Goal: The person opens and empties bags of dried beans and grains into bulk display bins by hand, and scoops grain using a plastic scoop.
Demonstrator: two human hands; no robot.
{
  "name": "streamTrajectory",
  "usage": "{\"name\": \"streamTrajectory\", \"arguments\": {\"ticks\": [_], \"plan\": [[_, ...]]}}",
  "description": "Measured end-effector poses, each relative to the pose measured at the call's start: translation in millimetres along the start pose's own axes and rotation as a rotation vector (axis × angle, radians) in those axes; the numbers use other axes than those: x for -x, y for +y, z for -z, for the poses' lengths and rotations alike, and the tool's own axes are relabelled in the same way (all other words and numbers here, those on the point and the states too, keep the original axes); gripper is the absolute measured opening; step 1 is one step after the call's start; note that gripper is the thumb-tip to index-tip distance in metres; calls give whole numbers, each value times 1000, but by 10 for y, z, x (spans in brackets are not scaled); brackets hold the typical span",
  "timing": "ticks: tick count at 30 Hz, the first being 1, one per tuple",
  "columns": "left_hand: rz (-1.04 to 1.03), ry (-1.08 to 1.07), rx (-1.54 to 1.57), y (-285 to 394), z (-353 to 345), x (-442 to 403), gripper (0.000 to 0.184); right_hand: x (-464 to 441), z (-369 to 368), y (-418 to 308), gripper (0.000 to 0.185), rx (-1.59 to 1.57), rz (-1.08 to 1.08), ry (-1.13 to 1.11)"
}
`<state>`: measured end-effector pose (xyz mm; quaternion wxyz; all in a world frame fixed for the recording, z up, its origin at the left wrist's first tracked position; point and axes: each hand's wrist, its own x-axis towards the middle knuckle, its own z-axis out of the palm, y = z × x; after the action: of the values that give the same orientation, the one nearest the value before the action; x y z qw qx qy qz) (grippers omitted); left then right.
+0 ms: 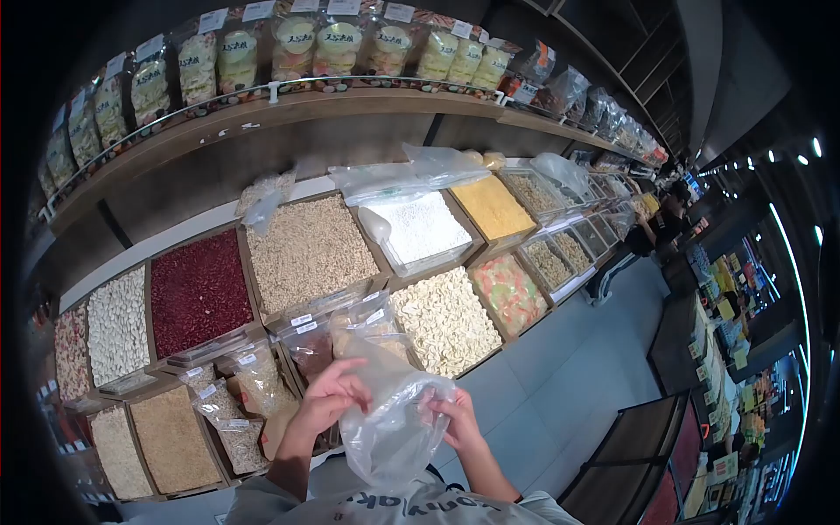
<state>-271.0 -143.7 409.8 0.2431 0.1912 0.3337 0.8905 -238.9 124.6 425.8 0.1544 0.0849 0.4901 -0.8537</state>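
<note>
A clear plastic bag (pixel 385 437) hangs in front of my body, its mouth gaping towards the top. My right hand (pixel 457 418) is closed on the bag's right edge, thumb and fingers pinching the film. On the other side, my left hand (pixel 331 401) has its fingers apart and bent, with the fingertips against the bag's left side; whether any film is between them is hard to see. Just beyond the bag lies a bin of pale, curved, cashew-like pieces (pixel 444 319). Packed bags with white labels (pixel 363 317) sit behind my left hand.
Open bins hold dark red beans (pixel 199 293), beige grains (pixel 311 249), white pieces with a scoop (pixel 378 226) and yellow grain (pixel 492 208). Packaged goods (pixel 341 48) line the shelf above. A person (pixel 643 234) stands farther down the grey aisle floor (pixel 560 376). A dark display stand (pixel 630 459) is at right.
</note>
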Motion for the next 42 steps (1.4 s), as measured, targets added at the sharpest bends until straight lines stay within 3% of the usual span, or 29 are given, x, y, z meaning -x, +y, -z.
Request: {"name": "streamTrajectory", "arguments": {"ticks": [1,2,4,5,7,10,11,13,14,16,18,19,21,23,24,25,27,28,29,30,31,33,35,37,38,39,41,42], "plan": [[-6,17,8,-30,106,-68,72,-103,16,-80,24,-170,16,0],[-117,21,-656,22,127,-157,79,-184,-61,-229,26,-200,-26,-18],[-118,96,-1070,86,36,-277,101,-455,-129,-275,27,-166,6,-38],[-125,31,-1252,102,-30,-263,109,-550,-137,-277,27,-133,40,-36],[-38,71,-1573,0,-245,-390,104,-768,-27,-157,27,-96,-35,-57],[-169,79,-1507,-577,5,-632,94,-991,-24,64,28,306,-44,-209],[-315,246,-1287,-739,64,-822,71,-1094,-31,-60,28,303,-44,-229],[-121,586,-1073,-819,-62,-1093,49,-1210,-9,-508,28,772,92,-285],[-121,603,-1075,-904,11,-1153,49,-1274,-15,-795,27,698,40,-139],[-2,372,-1624,-1097,224,-1242,38,-1504,297,-1383,20,491,203,5],[53,474,-1590,-1105,206,-1428,37,-1710,694,-1930,21,256,331,84],[98,563,-1560,-1107,201,-1527,36,-1732,778,-2121,19,318,435,177],[47,663,-1416,-1189,205,-1828,30,-1749,971,-2029,28,622,709,27],[526,460,-1552,-1032,-10,-2206,26,-1590,622,-2090,56,1260,783,-698],[120,343,-1499,-1314,177,-2213,23,-1634,649,-1921,64,1432,806,-813],[-167,500,-1252,-1285,-43,-2343,28,-1733,778,-1849,69,1519,744,-867],[61,156,-1639,-1502,47,-2624,39,-1969,1045,-1778,76,1601,544,-922],[72,171,-1641,-1372,-61,-2746,39,-2118,1188,-1899,74,1494,335,-918],[290,187,-1490,-1203,-154,-2849,43,-2249,1338,-1990,59,1532,206,-961],[499,197,-1326,-1049,-256,-2939,48,-2408,1559,-2047,47,1495,166,-1073],[511,203,-1330,-967,-301,-2966,48,-2575,1796,-2115,36,1455,129,-1179],[558,78,-1407,-857,-340,-2986,52,-2907,2185,-2422,19,1277,63,-1049],[631,63,-1390,-877,-353,-3099,54,-2985,2255,-2807,15,1319,-54,-850],[674,-2,-1388,-945,-308,-3202,48,-3105,2488,-2902,14,1384,202,-477],[673,0,-1388,-994,-285,-3256,48,-3161,2590,-2963,14,1627,436,-234],[604,-20,-1475,-1049,-255,-3316,44,-3231,2743,-2980,20,1560,559,-160],[537,-41,-1557,-1153,-165,-3441,40,-2912,2244,-3201,26,1221,402,-238],[404,-34,-1508,-1215,-107,-3504,39,-2781,2065,-3157,35,1187,496,-441]]}}
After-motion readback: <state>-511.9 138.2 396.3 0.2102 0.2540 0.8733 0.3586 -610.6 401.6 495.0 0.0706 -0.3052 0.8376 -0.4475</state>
